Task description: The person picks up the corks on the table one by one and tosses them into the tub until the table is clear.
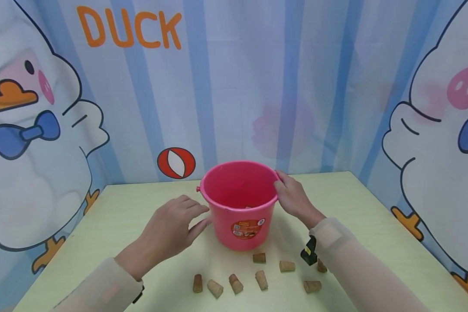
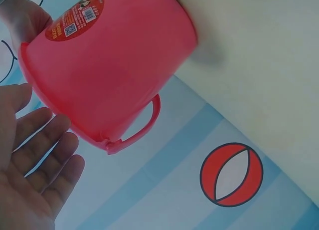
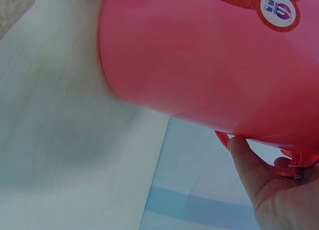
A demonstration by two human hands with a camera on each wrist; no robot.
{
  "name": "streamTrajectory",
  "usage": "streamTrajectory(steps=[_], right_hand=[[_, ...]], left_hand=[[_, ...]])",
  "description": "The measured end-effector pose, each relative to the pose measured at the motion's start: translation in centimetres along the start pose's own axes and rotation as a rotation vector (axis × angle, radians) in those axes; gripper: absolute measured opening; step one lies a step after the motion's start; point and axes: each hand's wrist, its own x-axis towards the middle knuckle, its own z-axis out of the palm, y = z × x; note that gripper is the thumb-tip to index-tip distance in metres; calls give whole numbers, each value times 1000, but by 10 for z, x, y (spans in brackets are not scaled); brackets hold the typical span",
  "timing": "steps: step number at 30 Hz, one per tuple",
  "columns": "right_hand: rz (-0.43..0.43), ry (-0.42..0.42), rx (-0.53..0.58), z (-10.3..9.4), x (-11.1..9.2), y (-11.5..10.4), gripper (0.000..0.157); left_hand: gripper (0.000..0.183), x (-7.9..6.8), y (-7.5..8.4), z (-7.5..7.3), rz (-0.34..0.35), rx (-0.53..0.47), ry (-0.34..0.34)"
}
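A pink plastic bucket (image 1: 243, 225) with an orange-red label stands upright on the table, its opening facing up. My right hand (image 1: 294, 195) grips the bucket at its right rim; in the right wrist view the thumb and fingers of the right hand (image 3: 284, 200) close around the handle near its pivot. At the bucket's left side is my left hand (image 1: 169, 227), fingers spread and slightly bent, holding nothing; its fingertips are close to the wall. Just in front of the bucket lie several corks (image 1: 261, 280). A small pale bit shows inside, too little to identify.
The pale wooden table (image 1: 140, 203) ends at a blue-striped curtain (image 1: 238, 86) printed with ducks. More corks, such as one cork (image 1: 312, 286), lie beside my right forearm, and another is partly covered by it. The bucket's handle (image 2: 149, 122) hangs at the far side.
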Motion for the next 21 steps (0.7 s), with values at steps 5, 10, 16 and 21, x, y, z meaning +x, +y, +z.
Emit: streamTrajectory(steps=[5,10,16,21], right_hand=[[5,0,2,0,0,-1,54],[13,2,-1,0,-1,-1,54],[14,3,-1,0,-1,-1,55],[4,2,0,0,-1,0,55]], left_hand=[[31,-5,-1,3,-22,-7,-26],[31,-9,-1,7,-41,-1,-47],[30,-14,-2,10,-53,-12,-68],[32,-18,-3,13,-67,-29,-101]])
